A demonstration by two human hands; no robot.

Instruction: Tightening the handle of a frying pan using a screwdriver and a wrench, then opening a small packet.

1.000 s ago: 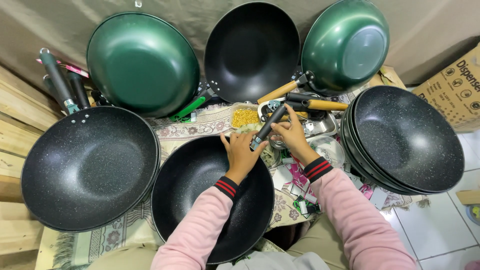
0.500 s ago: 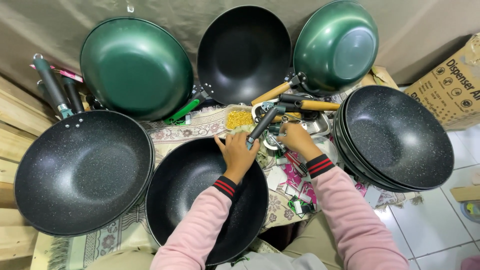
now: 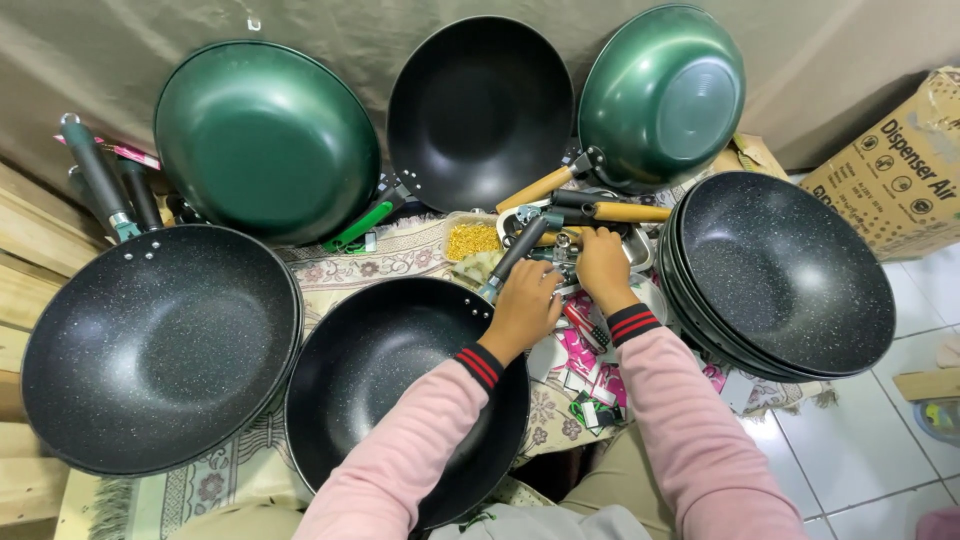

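Black wok (image 3: 400, 390) with a matt, speckled non-stick coating and a dark, smooth plastic-looking handle (image 3: 515, 255). Speckled stacked woks (image 3: 790, 270) show the same stone-like finish. Two green woks (image 3: 265, 140) have a glossy, smooth enamel-like sheen. Nearby handles (image 3: 535, 188) look like pale wood. Patterned woven cloth (image 3: 400, 255) lies beneath. Cardboard box (image 3: 900, 170) is matt brown. Pink sleeves (image 3: 700, 430) are soft knit.

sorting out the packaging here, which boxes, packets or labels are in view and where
Cardboard box: far right, behind the stacked black pans; brown, with dark print and small round icons.
Pink packets: on the patterned cloth, below the right hand; small, flat, pink and white.
Clear tub: centre, above the left hand; rectangular, holding yellow bits.
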